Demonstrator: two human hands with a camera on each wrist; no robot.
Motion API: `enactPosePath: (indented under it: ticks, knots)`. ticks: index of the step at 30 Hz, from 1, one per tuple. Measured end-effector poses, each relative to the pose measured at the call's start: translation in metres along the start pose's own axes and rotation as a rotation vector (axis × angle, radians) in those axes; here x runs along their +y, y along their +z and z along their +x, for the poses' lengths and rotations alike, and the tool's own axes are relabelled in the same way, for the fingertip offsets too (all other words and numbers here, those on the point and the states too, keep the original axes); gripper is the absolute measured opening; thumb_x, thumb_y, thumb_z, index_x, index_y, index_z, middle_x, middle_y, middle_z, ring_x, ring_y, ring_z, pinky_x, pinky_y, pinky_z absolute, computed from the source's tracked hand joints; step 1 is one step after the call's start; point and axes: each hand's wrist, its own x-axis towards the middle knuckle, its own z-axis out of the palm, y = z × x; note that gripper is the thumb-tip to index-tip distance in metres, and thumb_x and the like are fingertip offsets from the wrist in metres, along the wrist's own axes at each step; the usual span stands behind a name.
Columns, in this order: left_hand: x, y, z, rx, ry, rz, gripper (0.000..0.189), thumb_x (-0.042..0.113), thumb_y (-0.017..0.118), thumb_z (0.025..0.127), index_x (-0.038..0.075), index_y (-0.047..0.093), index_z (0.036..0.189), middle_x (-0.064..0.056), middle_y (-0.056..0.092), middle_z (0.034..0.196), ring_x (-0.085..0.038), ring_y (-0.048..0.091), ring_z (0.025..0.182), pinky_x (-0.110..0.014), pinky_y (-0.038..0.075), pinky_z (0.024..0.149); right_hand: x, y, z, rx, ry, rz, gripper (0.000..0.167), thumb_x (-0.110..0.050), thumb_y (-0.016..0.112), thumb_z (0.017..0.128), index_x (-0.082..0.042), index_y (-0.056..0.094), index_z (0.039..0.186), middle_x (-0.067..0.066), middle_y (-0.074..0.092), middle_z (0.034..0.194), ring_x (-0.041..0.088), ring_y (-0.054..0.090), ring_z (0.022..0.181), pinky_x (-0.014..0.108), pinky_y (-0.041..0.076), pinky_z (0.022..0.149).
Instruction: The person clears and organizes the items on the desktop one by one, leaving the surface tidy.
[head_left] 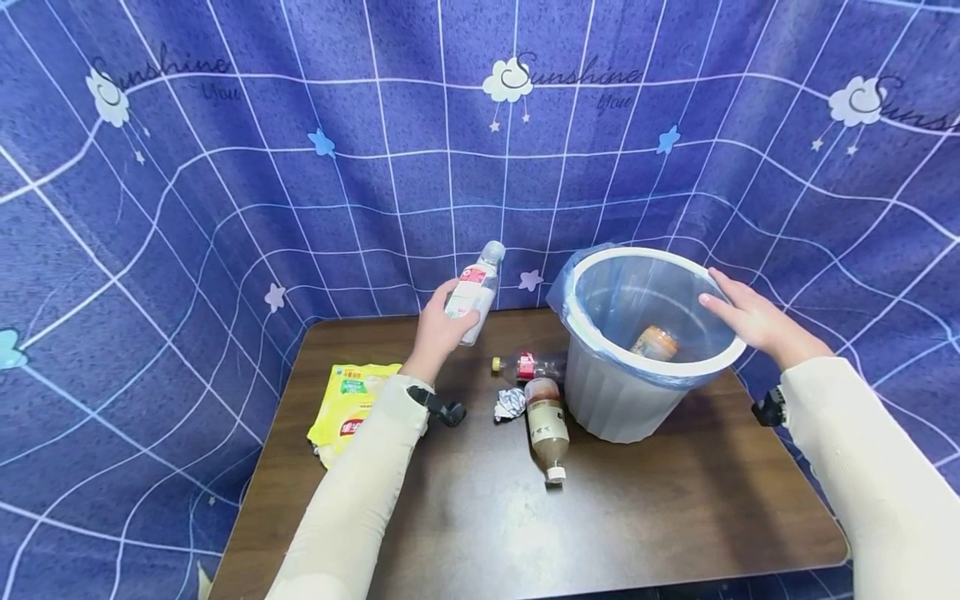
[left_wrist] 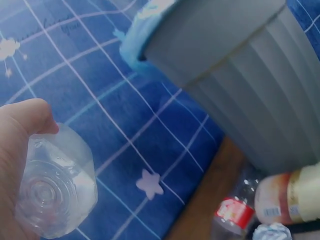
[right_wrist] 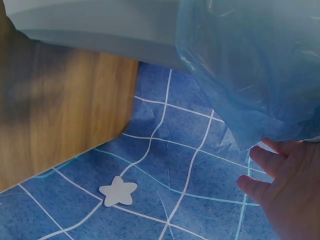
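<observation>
Three bottles (head_left: 477,292) (head_left: 527,366) (head_left: 548,423) outside one bin (head_left: 611,408)

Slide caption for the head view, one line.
Left hand grips a bottle, right hand at a bag-lined bin, crumpled wad on the table.

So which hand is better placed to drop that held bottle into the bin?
Probably the left hand: it grips the bottle, raised to the left of the bin. The right hand holds no bottle and is at the bin's right side.
</observation>
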Motion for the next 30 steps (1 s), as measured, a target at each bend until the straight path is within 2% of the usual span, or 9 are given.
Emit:
enactPosePath:
  ticks: [5, 11, 20, 26, 30]
  knots:
    - [0.025, -0.001, 0.007, -0.01, 0.044, -0.004, 0.071, 0.018, 0.078, 0.079, 0.016, 0.053, 0.145, -0.014, 0.066, 0.124, -0.03, 0.061, 0.1, -0.044, 0.05, 0.089, 0.001, 0.0, 0.0, -0.003, -0.004, 0.002, 0.076, -0.046, 0.034, 0.107, 0.001, 0.006, 0.16, 0.038, 0.011, 0.16, 0.057, 0.01, 0.146, 0.069, 0.011, 0.116]
    - [0.059, 0.005, 0.016, -0.039, 0.086, 0.008, 0.071, 0.022, 0.079, 0.08, 0.018, 0.052, 0.146, -0.011, 0.064, 0.13, -0.026, 0.06, 0.104, -0.042, 0.049, 0.09, 0.001, 0.0, 0.001, 0.001, -0.009, 0.005, 0.076, -0.045, 0.034, 0.107, 0.001, 0.006, 0.16, 0.038, 0.012, 0.159, 0.057, 0.01, 0.146, 0.07, 0.011, 0.115]
    - [0.105, 0.031, 0.011, -0.144, 0.13, -0.051, 0.07, 0.024, 0.079, 0.082, 0.019, 0.051, 0.146, -0.008, 0.064, 0.131, -0.023, 0.061, 0.104, -0.036, 0.051, 0.088, 0.005, 0.001, 0.0, 0.008, -0.009, -0.004, 0.074, -0.044, 0.034, 0.108, 0.0, 0.005, 0.16, 0.039, 0.013, 0.158, 0.058, 0.012, 0.145, 0.07, 0.012, 0.115]
    - [0.125, 0.049, 0.004, -0.192, 0.129, -0.107, 0.068, 0.023, 0.081, 0.082, 0.021, 0.053, 0.144, -0.004, 0.064, 0.131, -0.019, 0.061, 0.103, -0.031, 0.052, 0.085, 0.002, 0.001, 0.001, 0.002, -0.017, 0.0, 0.074, -0.042, 0.034, 0.108, 0.001, 0.005, 0.16, 0.039, 0.012, 0.158, 0.058, 0.012, 0.145, 0.07, 0.012, 0.115]
    - [0.135, 0.063, 0.001, -0.219, 0.135, -0.092, 0.066, 0.025, 0.08, 0.084, 0.021, 0.053, 0.144, -0.003, 0.064, 0.133, -0.019, 0.06, 0.105, -0.031, 0.05, 0.087, 0.002, 0.001, 0.001, 0.009, -0.017, 0.002, 0.073, -0.042, 0.034, 0.108, 0.001, 0.006, 0.16, 0.039, 0.013, 0.158, 0.058, 0.012, 0.145, 0.07, 0.012, 0.115]
